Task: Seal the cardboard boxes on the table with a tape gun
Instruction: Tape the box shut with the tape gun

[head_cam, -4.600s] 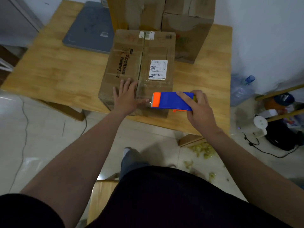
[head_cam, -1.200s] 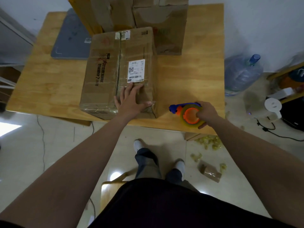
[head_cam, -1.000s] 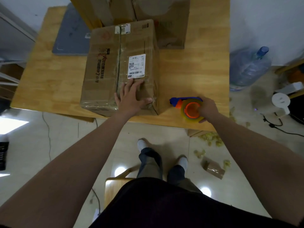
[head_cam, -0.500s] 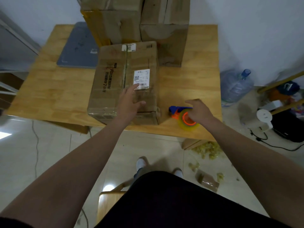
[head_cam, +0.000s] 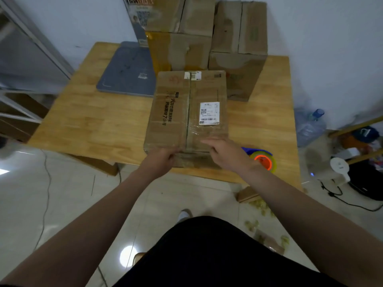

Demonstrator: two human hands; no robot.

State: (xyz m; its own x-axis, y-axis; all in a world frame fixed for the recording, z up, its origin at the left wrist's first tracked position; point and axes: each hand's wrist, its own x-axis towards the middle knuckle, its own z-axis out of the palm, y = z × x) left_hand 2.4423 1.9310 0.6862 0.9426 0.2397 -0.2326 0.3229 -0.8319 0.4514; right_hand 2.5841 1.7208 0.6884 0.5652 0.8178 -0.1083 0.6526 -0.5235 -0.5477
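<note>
Spanning the view, the wooden table (head_cam: 93, 121) carries stacked cardboard boxes (head_cam: 207, 38) at the rear. Nearer, the front box (head_cam: 176, 112) lies flat at the near edge, label up. The left hand (head_cam: 160, 160) curls its fingers over its near top edge. The right hand (head_cam: 226, 155) rests on its near right top, fingers loosely extended, holding nothing. The tape gun (head_cam: 262, 159) sits on the table just right of the front box, untouched.

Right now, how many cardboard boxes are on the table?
3. The front box lies at the near edge of the table. The back left box and the back right box stand behind it. Others may hide behind them.
</note>
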